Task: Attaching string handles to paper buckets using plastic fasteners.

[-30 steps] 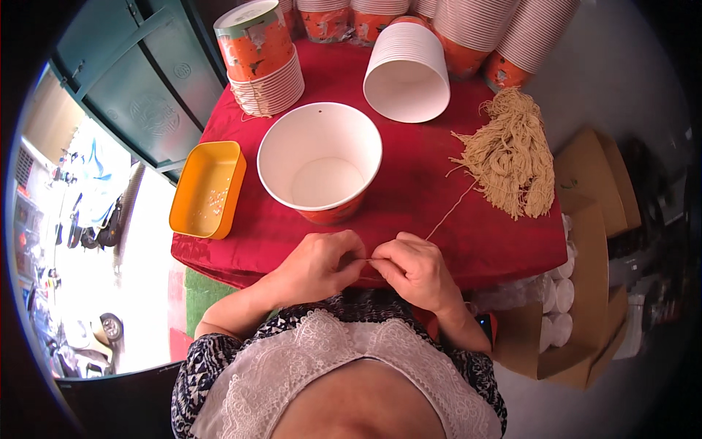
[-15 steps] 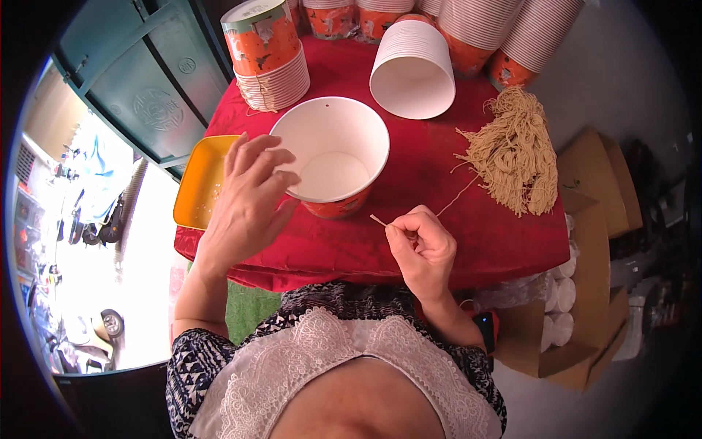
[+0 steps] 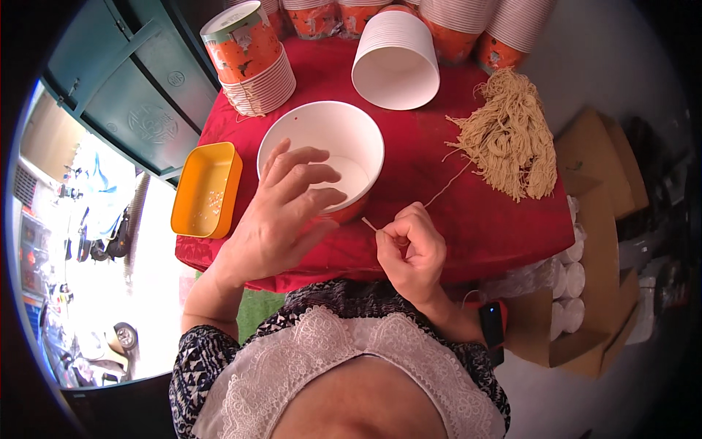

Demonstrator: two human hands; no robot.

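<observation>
In the head view, hidden behind the left hand (image 3: 269, 219): the near left part of the upright white bucket (image 3: 319, 128) and much of its orange outside. Cut off at the top edge: stacks of orange and white buckets (image 3: 515, 33). Washed out by glare at far left: the outdoor ground (image 3: 157, 293). Dim and hard to make out: the far right of the room.

Over the table, a red cloth (image 3: 311, 69). On it, the upright white bucket near the front middle, 1 yellow box (image 3: 188, 175) with tiny pale bits inside, 1 upside-down stack (image 3: 245, 62), 1 tipped white stack (image 3: 395, 69) and, at right, 1 bundle of tan string (image 3: 512, 139). Beyond at left, a green metal door (image 3: 139, 95); at lower right, a cardboard box (image 3: 603, 252).

Left hand in front of the bucket, fingers spread wide and slightly curled, nothing in grip; cannot tell whether touching the rim. Right hand (image 3: 413, 252) near the front edge, thumb and forefinger pinched on 1 strand (image 3: 447, 188), its short end poking out leftward, its length running to the bundle.
</observation>
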